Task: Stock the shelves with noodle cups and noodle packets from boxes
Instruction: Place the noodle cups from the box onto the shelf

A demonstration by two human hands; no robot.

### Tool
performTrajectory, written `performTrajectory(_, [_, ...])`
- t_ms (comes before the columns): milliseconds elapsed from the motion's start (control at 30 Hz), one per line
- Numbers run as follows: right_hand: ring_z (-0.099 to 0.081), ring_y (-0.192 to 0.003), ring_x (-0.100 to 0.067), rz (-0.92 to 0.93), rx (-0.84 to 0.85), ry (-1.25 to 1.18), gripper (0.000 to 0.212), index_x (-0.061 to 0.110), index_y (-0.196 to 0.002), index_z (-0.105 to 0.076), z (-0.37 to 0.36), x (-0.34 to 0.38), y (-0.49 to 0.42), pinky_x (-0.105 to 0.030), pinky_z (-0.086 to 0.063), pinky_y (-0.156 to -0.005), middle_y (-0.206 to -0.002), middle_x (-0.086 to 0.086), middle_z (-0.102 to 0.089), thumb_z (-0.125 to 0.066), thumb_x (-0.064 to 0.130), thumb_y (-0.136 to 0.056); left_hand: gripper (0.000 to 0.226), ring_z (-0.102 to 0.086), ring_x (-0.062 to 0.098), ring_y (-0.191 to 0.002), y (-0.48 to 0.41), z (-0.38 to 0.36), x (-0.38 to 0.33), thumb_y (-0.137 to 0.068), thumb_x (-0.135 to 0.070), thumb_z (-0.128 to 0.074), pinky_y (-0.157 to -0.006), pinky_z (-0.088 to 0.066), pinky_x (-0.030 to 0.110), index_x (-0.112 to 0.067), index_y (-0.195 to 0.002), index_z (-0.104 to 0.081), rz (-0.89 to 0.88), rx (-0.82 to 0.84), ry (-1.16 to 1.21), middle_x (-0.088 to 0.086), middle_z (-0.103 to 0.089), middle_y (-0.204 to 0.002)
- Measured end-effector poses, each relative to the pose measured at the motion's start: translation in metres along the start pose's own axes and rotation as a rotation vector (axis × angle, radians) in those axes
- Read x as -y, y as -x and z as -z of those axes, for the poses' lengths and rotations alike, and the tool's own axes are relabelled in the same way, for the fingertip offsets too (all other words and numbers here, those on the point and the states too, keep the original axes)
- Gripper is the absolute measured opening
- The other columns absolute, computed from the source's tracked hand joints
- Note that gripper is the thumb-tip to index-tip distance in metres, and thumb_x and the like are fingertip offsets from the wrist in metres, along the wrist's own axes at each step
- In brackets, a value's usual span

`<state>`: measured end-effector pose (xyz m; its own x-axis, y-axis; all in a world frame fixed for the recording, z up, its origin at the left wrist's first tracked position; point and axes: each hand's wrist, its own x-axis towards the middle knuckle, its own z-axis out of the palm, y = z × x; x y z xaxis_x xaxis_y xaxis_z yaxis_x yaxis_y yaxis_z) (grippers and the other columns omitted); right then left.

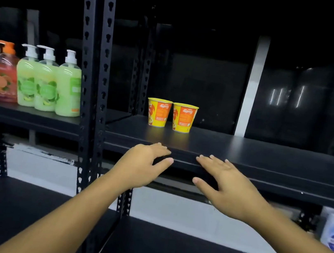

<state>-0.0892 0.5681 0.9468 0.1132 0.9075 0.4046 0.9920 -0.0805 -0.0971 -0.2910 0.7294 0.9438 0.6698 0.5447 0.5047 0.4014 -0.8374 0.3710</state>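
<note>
While the left hand (145,162) and right hand (226,187) hover empty and spread at the front edge of the shelf (266,154), two noodle cups (158,112) stand upright farther back.
Further cups would sit best upright just right of the pair, labels forward, extending the row; no box is in view.

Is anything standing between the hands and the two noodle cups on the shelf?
Nothing visible does. Only bare shelf lies between the left hand, the right hand and the left noodle cup and right noodle cup. The soap bottles stand aside, beyond the uprights.
</note>
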Motion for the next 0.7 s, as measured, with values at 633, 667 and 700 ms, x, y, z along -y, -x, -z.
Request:
performTrajectory(633, [-0.054,-0.132,-0.020,-0.201,0.619,-0.217,0.058,0.027,-0.145,-0.049,-0.225,0.033,0.325,-0.040,-0.044,-0.106,-0.143,0.004,-0.059,-0.040,0.059,-0.098,0.054,-0.052,0.010,-0.136,0.326,-0.228,-0.018,-0.100,-0.056,-0.055,-0.111,-0.045,0.035,-0.029,-0.146,-0.057,0.260,0.704,0.208,-0.011,-0.054,-0.150])
performTrajectory(667, [-0.054,-0.131,-0.021,-0.234,0.650,-0.214,0.056,0.028,-0.146,-0.049,-0.237,0.035,0.338,-0.040,-0.045,-0.104,-0.143,0.003,-0.059,-0.042,0.057,-0.099,0.053,-0.055,0.012,-0.132,0.339,-0.239,-0.013,-0.099,-0.057,-0.055,-0.108,-0.047,0.035,-0.029,-0.145,-0.058,0.285,0.751,0.222,-0.010,-0.056,-0.148])
performTrajectory(700, [-0.054,-0.130,-0.022,-0.268,0.688,-0.212,0.055,0.028,-0.147,-0.048,-0.248,0.038,0.349,-0.038,-0.045,-0.103,-0.143,0.002,-0.059,-0.044,0.056,-0.100,0.053,-0.055,0.014,-0.132,0.349,-0.251,-0.007,-0.100,-0.055,-0.056,-0.107,-0.047,0.034,-0.029,-0.145,-0.058,0.307,0.792,0.227,-0.008,-0.056,-0.149])
